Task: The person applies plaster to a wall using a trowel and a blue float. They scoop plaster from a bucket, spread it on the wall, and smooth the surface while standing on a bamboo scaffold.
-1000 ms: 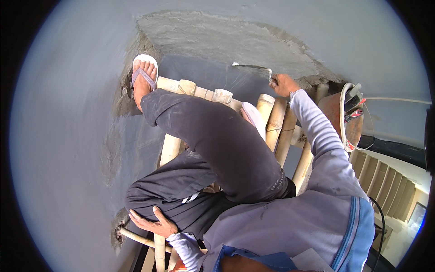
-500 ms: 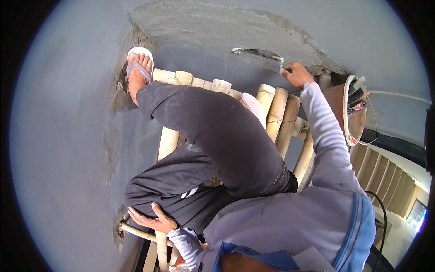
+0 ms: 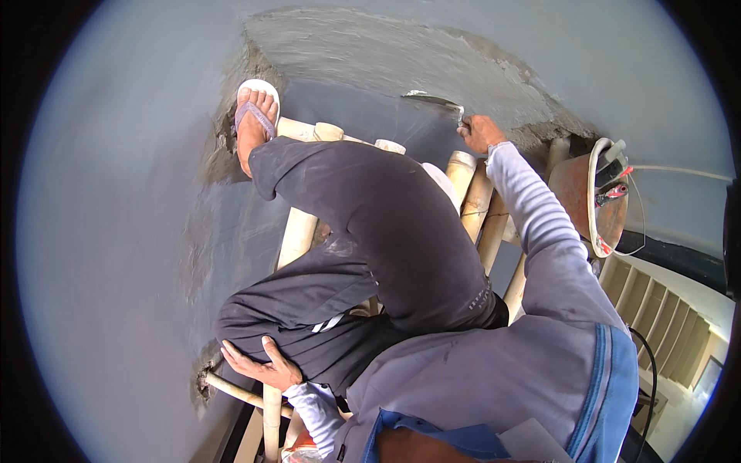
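Note:
My right hand point(image 3: 483, 133) is closed round the handle of a trowel point(image 3: 434, 99). The blade, with a pale smear at its far left tip, lies along the lower part of a wet grey plaster patch point(image 3: 370, 46) on the wall; whether it touches is hard to tell. Fingers spread, my left hand point(image 3: 266, 366) rests on my bent left knee in dark trousers point(image 3: 285, 309).
Bamboo poles point(image 3: 477, 208) form the scaffold under me. At the right hangs a bucket point(image 3: 575, 189) with tools in it, next to a pale cord. My sandalled foot point(image 3: 256, 123) is braced at a rough wall hole. Stairs point(image 3: 656, 309) show far below right.
My right hand and the trowel have shifted slightly left and down in view. The view itself has moved a little. The left hand stays on the knee.

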### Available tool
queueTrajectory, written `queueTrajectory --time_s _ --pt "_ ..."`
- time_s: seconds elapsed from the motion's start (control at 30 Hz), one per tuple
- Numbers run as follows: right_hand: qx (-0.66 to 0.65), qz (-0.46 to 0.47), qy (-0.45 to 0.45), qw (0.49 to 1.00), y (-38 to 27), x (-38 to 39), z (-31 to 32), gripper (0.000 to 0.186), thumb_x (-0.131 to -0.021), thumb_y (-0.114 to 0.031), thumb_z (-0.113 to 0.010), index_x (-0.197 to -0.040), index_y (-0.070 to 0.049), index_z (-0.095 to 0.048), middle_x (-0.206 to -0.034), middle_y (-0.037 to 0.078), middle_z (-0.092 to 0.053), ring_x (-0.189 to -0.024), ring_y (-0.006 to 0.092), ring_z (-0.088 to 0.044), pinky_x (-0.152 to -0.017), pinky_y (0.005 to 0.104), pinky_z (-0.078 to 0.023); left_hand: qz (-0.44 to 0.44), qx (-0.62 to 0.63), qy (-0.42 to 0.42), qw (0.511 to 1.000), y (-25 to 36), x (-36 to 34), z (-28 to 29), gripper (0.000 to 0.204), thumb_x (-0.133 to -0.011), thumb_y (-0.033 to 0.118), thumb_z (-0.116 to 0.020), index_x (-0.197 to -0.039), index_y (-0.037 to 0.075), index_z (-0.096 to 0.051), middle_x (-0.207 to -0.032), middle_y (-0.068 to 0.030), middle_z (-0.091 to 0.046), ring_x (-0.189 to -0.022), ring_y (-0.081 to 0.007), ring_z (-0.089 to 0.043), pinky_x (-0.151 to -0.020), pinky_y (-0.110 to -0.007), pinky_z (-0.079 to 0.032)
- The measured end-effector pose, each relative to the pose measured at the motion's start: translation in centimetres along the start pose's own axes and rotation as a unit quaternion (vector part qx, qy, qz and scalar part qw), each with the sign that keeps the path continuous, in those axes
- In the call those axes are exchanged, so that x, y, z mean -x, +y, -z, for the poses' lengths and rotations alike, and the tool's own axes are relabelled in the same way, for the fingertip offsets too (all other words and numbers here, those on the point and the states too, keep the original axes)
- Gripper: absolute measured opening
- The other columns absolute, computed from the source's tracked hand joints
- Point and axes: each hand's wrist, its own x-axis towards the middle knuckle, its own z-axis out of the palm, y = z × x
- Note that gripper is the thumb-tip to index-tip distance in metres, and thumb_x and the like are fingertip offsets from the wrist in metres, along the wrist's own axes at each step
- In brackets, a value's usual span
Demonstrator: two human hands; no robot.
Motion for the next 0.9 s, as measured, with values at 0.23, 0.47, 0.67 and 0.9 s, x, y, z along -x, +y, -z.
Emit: queueTrajectory --time_s 0.23,0.47,0.67,0.9 --pt "-0.092 -0.007 0.016 0.996 0.5 0.7 2.0 0.026 -0.081 -0.021 -0.060 -0.097 0.000 -0.065 -0.082 0.022 -0.064 -0.078 0.0345 -0.063 -0.071 0.0410 -0.047 0.010 -0.034 -0.010 0.999 -0.2 0.0 0.0 0.066 -0.083 0.029 -0.062 -0.136 0.001 -0.036 -0.140 -0.0216 -0.029 -0.130 -0.0346 -0.027 -0.107 -0.047 -0.019" --pt "-0.153 -0.116 -0.065 0.979 -2.9 3.1 8.4 0.030 -0.083 -0.023 -0.058 -0.100 0.001 -0.064 -0.073 0.015 -0.064 -0.068 0.0251 -0.060 -0.065 0.0366 -0.046 0.011 -0.025 -0.004 1.000 -0.5 0.1 -0.2 0.066 -0.082 0.030 -0.062 -0.135 0.000 -0.036 -0.140 -0.0222 -0.029 -0.129 -0.0348 -0.028 -0.107 -0.047 -0.020" --pt "-0.103 0.078 0.084 0.988 -2.0 5.8 6.6 0.029 -0.084 -0.024 -0.057 -0.094 0.002 -0.063 -0.075 0.018 -0.061 -0.069 0.0269 -0.060 -0.065 0.0372 -0.046 0.012 -0.041 0.000 0.999 -0.6 0.1 0.1 0.065 -0.082 0.030 -0.062 -0.135 0.000 -0.037 -0.139 -0.0224 -0.030 -0.129 -0.0350 -0.029 -0.106 -0.047 -0.021" --pt "0.005 0.003 0.011 1.000 -0.3 0.8 -1.4 0.028 -0.082 -0.025 -0.059 -0.090 0.001 -0.065 -0.085 0.025 -0.063 -0.083 0.0401 -0.061 -0.075 0.0458 -0.047 0.011 -0.017 0.001 1.000 0.0 0.1 -0.1 0.065 -0.082 0.030 -0.062 -0.135 0.000 -0.037 -0.139 -0.0228 -0.029 -0.129 -0.0351 -0.029 -0.106 -0.047 -0.021"
